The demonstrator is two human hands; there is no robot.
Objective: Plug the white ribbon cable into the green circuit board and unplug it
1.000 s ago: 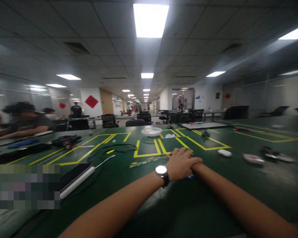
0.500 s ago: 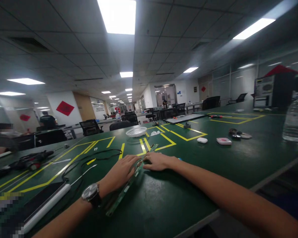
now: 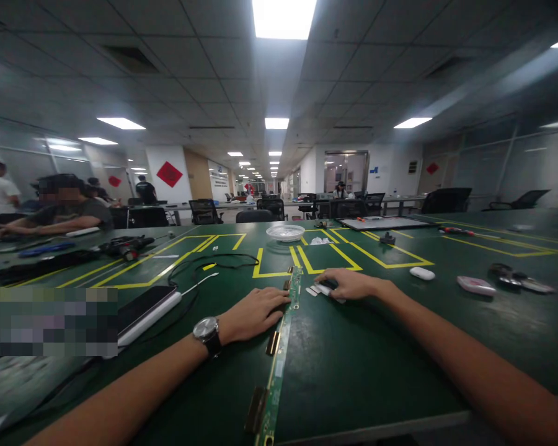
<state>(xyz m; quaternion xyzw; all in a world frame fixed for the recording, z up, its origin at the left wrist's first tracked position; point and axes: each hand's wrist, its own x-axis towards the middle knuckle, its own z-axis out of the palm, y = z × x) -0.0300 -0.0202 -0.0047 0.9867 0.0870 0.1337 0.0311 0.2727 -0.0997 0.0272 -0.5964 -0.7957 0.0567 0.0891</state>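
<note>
A long, narrow green circuit board (image 3: 279, 365) with brown-gold flex tabs along its left edge lies lengthwise on the green table in front of me. My left hand (image 3: 255, 314), with a watch on the wrist, lies flat at the board's left side, fingertips touching its upper part. To the right of the board, my right hand (image 3: 351, 285) is low over the table. Its fingers are closed around a small dark object (image 3: 328, 284), whose kind I cannot make out. Small white pieces (image 3: 313, 290) lie by those fingertips, partly covered by the hand.
A white basket (image 3: 285, 233) stands farther back. Left are a black cable (image 3: 214, 255) and a dark slab with a white edge (image 3: 151, 303). On the right lie a white case (image 3: 422, 273), a pink-white case (image 3: 475, 285) and keys (image 3: 511, 277). People sit and stand beyond the table.
My right hand has left the circuit board and moved right, to the white pieces. The left hand stays on the board, which now appears more upright in view. The camera has turned left.
</note>
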